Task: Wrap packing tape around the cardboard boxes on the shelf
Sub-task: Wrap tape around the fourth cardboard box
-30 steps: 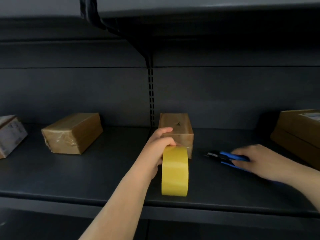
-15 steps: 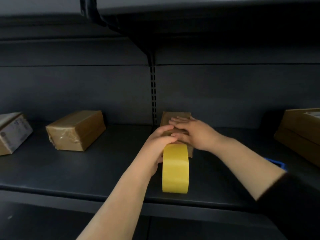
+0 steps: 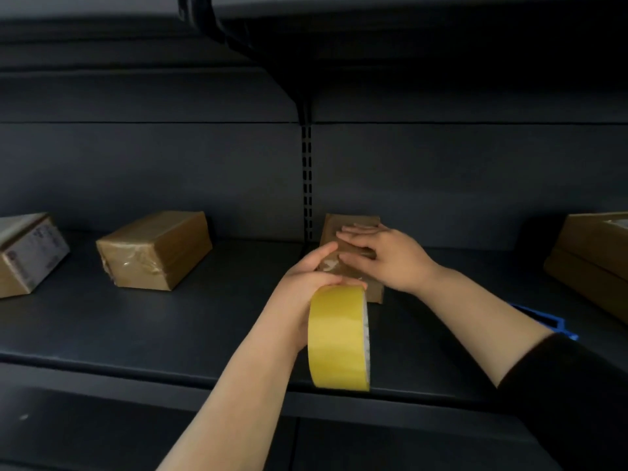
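Observation:
A small brown cardboard box (image 3: 334, 223) stands in the middle of the dark shelf (image 3: 170, 328), end toward me. My left hand (image 3: 307, 287) grips a large yellow roll of packing tape (image 3: 338, 338) upright just in front of the box. A short stretch of clear tape runs from the roll onto the box top. My right hand (image 3: 385, 256) lies flat, fingers spread, on the box top, covering most of it.
A tape-wrapped brown box (image 3: 156, 249) sits to the left, and a labelled box (image 3: 27, 253) at the far left edge. Larger stacked boxes (image 3: 591, 263) stand at the far right. A blue-handled tool (image 3: 547, 322) lies behind my right forearm. An upper shelf (image 3: 407, 15) overhangs.
My right hand left the blue tool and came onto the box top, where it now presses flat. The left hand keeps the roll in front of the box.

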The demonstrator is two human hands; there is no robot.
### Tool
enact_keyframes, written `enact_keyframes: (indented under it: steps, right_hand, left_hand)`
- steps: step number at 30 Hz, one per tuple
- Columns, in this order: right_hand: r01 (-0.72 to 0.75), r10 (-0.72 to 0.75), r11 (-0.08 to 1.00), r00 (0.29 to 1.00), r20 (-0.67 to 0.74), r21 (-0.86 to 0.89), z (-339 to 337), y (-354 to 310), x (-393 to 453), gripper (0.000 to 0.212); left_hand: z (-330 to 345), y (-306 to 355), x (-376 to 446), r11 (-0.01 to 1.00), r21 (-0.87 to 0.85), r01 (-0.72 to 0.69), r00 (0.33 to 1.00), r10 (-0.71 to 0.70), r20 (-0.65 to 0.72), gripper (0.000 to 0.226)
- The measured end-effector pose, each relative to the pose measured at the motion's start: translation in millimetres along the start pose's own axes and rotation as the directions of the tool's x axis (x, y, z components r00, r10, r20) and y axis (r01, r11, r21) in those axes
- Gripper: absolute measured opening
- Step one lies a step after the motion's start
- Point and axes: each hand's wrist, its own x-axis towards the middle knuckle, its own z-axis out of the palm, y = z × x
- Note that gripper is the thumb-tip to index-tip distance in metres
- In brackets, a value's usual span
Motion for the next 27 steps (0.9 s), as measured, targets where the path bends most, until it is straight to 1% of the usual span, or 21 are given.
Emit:
enact_keyframes:
  steps: [1,2,3,5,7,10,11,13,14,15,16,17,18,19,20,21,22,23,24,25,27]
  right_hand:
    - [-0.035,0.036,0.999,0.999,-0.025,0.025,1,-4,1,0.055]
    - [-0.076,0.078,0.997,0.995,-0.068,0.033,2,-8,2,0.061]
    - [-0.113,0.114,0.994,0.987,-0.117,0.011,5,-14,3,0.065]
    - [-0.140,0.121,0.985,0.977,-0.176,-0.103,14,-27,7,0.066]
    - [-0.096,0.066,0.980,0.983,-0.170,-0.172,25,-42,12,0.063]
    - [0.002,-0.034,0.981,0.986,-0.164,-0.193,36,-71,20,0.054]
    - [0.033,-0.058,0.981,0.990,-0.128,-0.191,40,-80,22,0.054]
    - [0.079,-0.084,0.988,0.996,-0.031,-0.137,40,-92,22,0.064]
    - [0.071,-0.074,0.995,0.997,-0.038,-0.076,33,-94,17,0.068]
    - [0.045,-0.047,0.999,0.993,-0.106,-0.018,23,-90,10,0.067]
    - [0.018,-0.017,1.000,0.976,-0.215,0.004,10,-81,0,0.063]
    - [-0.030,0.022,0.999,0.949,-0.315,-0.023,-4,-67,-13,0.058]
    - [-0.102,0.063,0.991,0.923,-0.380,-0.083,-19,-49,-30,0.055]
    - [-0.193,0.119,0.969,0.912,-0.393,-0.155,-33,-30,-48,0.054]
    - [-0.305,0.217,0.926,0.911,-0.350,-0.222,-45,-8,-68,0.056]
    - [-0.417,0.353,0.862,0.901,-0.250,-0.288,-55,14,-90,0.058]
    - [-0.497,0.492,0.792,0.864,-0.110,-0.354,-61,32,-109,0.062]
    - [-0.531,0.594,0.740,0.804,0.029,-0.413,-64,46,-125,0.064]
    - [-0.534,0.641,0.717,0.757,0.125,-0.448,-65,57,-139,0.063]
    - [-0.520,0.640,0.724,0.751,0.160,-0.453,-64,65,-149,0.060]
    - [-0.471,0.561,0.771,0.821,0.107,-0.429,-63,73,-160,0.052]
  left_hand:
    - [0,2,0,1.000,-0.013,-0.016,0.998,0.016,-0.053,0.066]
    - [-2,1,0,0.999,-0.011,-0.032,0.997,0.031,-0.070,0.066]
    - [-4,2,-4,0.998,-0.019,-0.054,0.992,0.051,-0.114,0.066]
    - [-13,6,-17,0.994,-0.060,-0.094,0.977,0.080,-0.197,0.062]
    - [-25,5,-30,0.980,-0.109,-0.167,0.955,0.134,-0.263,0.059]
    - [-44,7,-43,0.952,-0.173,-0.254,0.931,0.191,-0.311,0.048]
    - [-50,9,-45,0.946,-0.182,-0.268,0.925,0.200,-0.323,0.045]
    - [-60,13,-48,0.944,-0.149,-0.293,0.917,0.234,-0.323,0.037]
    - [-64,16,-47,0.944,-0.138,-0.299,0.922,0.248,-0.298,0.033]
    - [-67,17,-46,0.947,-0.127,-0.296,0.930,0.255,-0.266,0.029]
    - [-67,19,-44,0.949,-0.127,-0.289,0.938,0.254,-0.238,0.025]
    - [-67,18,-42,0.951,-0.107,-0.290,0.939,0.262,-0.222,0.022]
    - [-64,16,-38,0.951,-0.080,-0.297,0.937,0.274,-0.219,0.020]
    - [-62,15,-35,0.952,-0.045,-0.304,0.931,0.287,-0.227,0.020]
    - [-56,13,-31,0.953,-0.015,-0.304,0.927,0.292,-0.236,0.022]
    - [-48,12,-27,0.953,0.007,-0.303,0.925,0.296,-0.238,0.026]
    - [-41,11,-23,0.951,0.023,-0.308,0.921,0.305,-0.241,0.031]
    - [-32,10,-19,0.950,0.032,-0.311,0.918,0.309,-0.247,0.033]
    - [-23,9,-16,0.949,0.054,-0.311,0.916,0.314,-0.251,0.033]
    - [-13,8,-12,0.948,0.094,-0.303,0.915,0.317,-0.249,0.032]
    - [9,5,-4,0.939,0.200,-0.281,0.915,0.325,-0.240,0.029]
